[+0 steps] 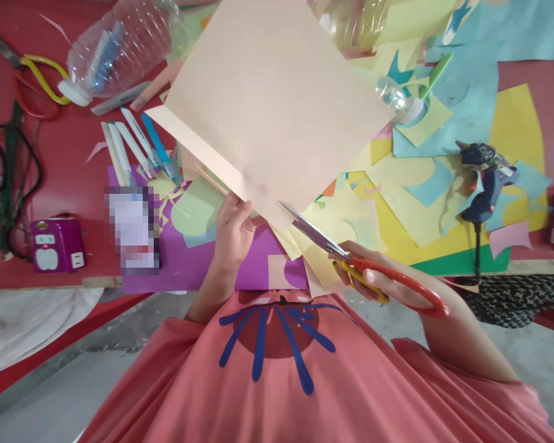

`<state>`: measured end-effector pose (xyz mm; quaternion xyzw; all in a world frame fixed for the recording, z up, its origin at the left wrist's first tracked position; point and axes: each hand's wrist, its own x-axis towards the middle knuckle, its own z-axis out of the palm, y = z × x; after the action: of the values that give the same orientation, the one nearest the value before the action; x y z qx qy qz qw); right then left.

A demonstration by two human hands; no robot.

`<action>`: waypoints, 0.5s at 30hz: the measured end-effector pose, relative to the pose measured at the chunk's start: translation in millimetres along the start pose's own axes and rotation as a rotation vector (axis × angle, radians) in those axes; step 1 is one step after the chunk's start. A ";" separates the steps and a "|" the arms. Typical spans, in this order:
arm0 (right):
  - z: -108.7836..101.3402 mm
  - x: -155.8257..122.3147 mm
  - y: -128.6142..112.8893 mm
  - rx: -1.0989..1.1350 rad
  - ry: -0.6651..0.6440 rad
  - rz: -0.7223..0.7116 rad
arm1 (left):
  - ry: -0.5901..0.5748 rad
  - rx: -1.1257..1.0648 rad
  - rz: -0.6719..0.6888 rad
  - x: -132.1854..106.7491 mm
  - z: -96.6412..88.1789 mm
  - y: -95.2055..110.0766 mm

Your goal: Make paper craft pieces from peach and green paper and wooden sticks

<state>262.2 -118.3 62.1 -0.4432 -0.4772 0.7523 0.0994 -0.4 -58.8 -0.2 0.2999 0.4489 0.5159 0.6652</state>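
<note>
A large pale peach sheet of paper [277, 98] is held up above the table, its lower corner pointing toward me. My left hand [233, 234] pinches its lower left edge, which is folded or doubled there. In my right hand [376, 261] are scissors [321, 238] with one red and one yellow handle. Their blades look nearly closed, and the tips lie at the sheet's lower corner. Whether they bite into the paper I cannot tell. Below the sheet, yellow and peach paper pieces overlap a purple sheet [253, 264].
To the left are a plastic bottle [129, 46], several markers [132, 141], a blurred phone-like rectangle [132, 231], a purple box [58, 244] and a second pair of scissors [39, 77]. On the right, a glue gun [487, 181] stands among blue paper [471, 92] and coloured scraps.
</note>
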 end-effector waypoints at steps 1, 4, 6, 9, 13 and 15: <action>0.0 0.5 -0.3 -0.006 0.008 -0.004 | 0.000 -0.002 -0.004 -0.1 0.0 -0.2; -0.2 1.6 -0.3 -0.041 0.044 -0.036 | -0.001 0.000 -0.008 -0.1 -0.5 -0.7; -0.1 2.0 0.1 -0.083 0.074 -0.050 | 0.004 -0.001 -0.008 0.0 -0.5 -0.7; 0.2 2.4 1.1 -0.130 0.093 -0.048 | 0.015 -0.018 -0.014 0.3 0.1 -0.3; -0.1 3.4 3.5 -0.134 0.078 -0.047 | 0.031 -0.041 -0.020 0.6 1.3 -0.1; -0.4 4.0 4.9 -0.111 0.056 -0.047 | 0.030 -0.072 -0.017 0.6 1.7 -0.3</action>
<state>261.5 -118.3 55.8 -0.4576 -0.5255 0.7095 0.1056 1.3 -58.2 0.1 0.2642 0.4422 0.5306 0.6732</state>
